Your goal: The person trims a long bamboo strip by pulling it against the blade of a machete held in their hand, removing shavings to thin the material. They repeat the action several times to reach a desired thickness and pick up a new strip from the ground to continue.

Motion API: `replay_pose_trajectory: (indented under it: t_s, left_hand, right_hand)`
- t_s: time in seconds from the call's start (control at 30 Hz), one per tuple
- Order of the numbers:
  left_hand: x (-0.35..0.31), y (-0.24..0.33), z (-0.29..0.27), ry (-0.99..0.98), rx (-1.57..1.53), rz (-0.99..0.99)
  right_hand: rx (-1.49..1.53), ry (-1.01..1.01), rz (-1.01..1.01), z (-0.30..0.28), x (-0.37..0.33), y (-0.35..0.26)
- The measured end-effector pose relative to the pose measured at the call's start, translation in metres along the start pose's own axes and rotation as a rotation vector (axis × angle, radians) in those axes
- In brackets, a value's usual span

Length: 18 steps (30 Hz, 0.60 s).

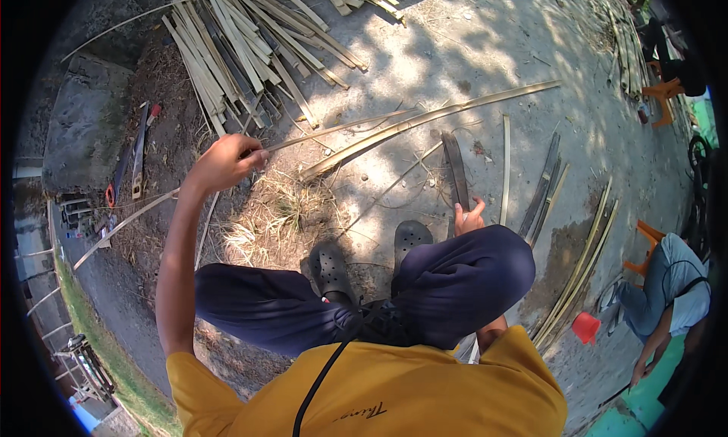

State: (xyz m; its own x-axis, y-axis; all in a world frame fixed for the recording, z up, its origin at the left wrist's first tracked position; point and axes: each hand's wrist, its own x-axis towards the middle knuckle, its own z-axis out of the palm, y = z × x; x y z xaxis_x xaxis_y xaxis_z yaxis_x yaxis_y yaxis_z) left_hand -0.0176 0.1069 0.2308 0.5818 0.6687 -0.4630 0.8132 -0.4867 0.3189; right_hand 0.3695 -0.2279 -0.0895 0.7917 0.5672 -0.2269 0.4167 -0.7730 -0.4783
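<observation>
My left hand is closed around a thin bamboo strip, raised to the left of my knees. The strip runs on behind the hand toward the lower left. Beside my right knee, my right hand grips a machete with a long dark blade pointing away from me. My knee hides part of that hand and the handle. A wider split bamboo piece lies slantwise on the ground between and beyond my hands. Pale shavings are heaped in front of my feet.
A large pile of bamboo strips lies at the far left, with a handsaw nearby. More strips lie at right. A red container stands near a seated person; an orange stool is farther off.
</observation>
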Motion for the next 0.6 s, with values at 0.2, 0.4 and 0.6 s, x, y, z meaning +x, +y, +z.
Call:
replay_pose_trajectory:
  t_s: [0.2,0.4,0.6]
  left_hand:
    - [-0.001,-0.005,0.026,-0.068,-0.172,0.061]
    - [0.003,-0.009,0.051,-0.242,-0.223,0.056]
    - [-0.005,-0.013,0.055,-0.268,-0.311,0.083]
  right_hand:
    - [-0.13,-0.099,-0.097,-0.012,0.005,-0.008]
    - [0.138,-0.108,-0.352,-0.036,0.043,-0.047]
    - [0.798,-0.575,-0.23,-0.054,0.064,-0.131]
